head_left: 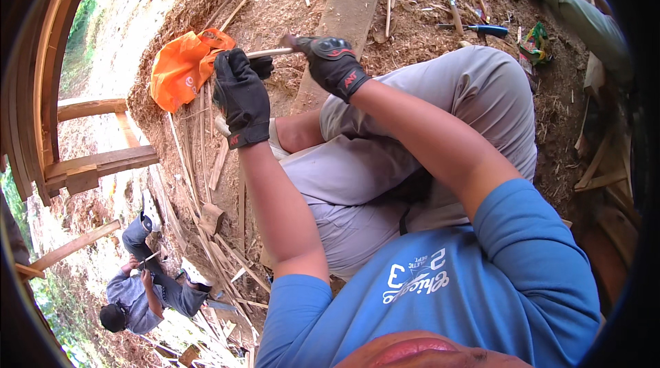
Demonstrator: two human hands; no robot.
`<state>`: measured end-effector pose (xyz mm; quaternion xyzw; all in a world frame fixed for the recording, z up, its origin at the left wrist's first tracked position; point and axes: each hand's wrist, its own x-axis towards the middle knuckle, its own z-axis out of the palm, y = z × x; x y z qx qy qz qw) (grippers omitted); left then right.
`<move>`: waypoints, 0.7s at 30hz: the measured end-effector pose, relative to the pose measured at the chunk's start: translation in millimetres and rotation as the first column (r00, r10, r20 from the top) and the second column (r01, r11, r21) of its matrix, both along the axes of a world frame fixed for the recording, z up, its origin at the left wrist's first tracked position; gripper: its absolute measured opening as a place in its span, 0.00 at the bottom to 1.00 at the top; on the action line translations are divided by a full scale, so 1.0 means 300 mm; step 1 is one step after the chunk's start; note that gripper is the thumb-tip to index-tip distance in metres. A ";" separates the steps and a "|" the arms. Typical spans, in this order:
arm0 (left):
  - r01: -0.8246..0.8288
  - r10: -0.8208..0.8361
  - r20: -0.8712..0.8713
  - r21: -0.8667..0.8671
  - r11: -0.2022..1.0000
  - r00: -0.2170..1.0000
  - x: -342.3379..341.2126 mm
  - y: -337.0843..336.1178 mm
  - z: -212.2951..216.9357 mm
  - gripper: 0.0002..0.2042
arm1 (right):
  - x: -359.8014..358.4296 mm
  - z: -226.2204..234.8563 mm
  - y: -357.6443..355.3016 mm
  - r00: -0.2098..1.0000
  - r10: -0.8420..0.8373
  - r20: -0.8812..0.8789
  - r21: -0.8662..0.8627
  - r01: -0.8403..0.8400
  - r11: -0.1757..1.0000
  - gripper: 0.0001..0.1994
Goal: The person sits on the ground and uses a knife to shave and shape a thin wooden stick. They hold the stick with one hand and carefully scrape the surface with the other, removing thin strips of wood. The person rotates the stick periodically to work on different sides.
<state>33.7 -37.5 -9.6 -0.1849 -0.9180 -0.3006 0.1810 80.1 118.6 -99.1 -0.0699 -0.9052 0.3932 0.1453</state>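
We see the left hand (241, 96) with fingers curled round a pale stick (273, 52), the right hand (335, 64) with fingers bent closed at its right end; stick's held near the wide plank's (349, 7) left edge.

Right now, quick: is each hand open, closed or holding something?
Left hand: closed, holding a thin pale stick.
Right hand: fingers curled at the stick's other end; whether they grip it cannot be told.
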 end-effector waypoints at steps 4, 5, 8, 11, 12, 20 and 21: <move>-0.003 0.003 -0.031 0.016 1.000 1.000 -0.012 0.007 -0.011 0.17 | -0.021 0.065 0.001 0.986 -0.007 0.165 0.094 -0.009 0.996 0.18; -0.011 0.011 -0.059 -0.002 1.000 0.998 -0.021 0.003 -0.023 0.17 | -0.009 0.128 -0.034 0.999 0.032 0.017 0.055 -0.033 0.998 0.17; -0.054 0.050 -0.079 -0.057 0.997 0.996 -0.024 -0.021 -0.017 0.19 | 0.010 0.242 -0.114 0.975 0.054 -0.217 -0.059 -0.069 0.996 0.23; -0.026 0.023 -0.101 -0.033 0.999 0.995 -0.010 0.005 0.007 0.19 | 0.014 0.034 -0.027 0.998 -0.026 -0.053 0.007 0.026 1.000 0.21; -0.027 0.027 -0.047 -0.010 1.000 0.999 -0.005 0.012 0.015 0.19 | 0.018 -0.026 0.024 0.991 -0.024 0.134 -0.001 0.025 1.000 0.18; -0.007 0.007 -0.004 -0.040 0.999 1.000 -0.019 -0.024 0.011 0.17 | -0.014 0.267 -0.128 0.971 0.040 -0.235 -0.074 -0.059 0.996 0.15; 0.003 -0.004 -0.035 -0.023 1.000 0.999 -0.015 -0.011 0.004 0.17 | -0.003 0.221 -0.109 0.951 0.002 -0.309 -0.039 -0.015 0.999 0.16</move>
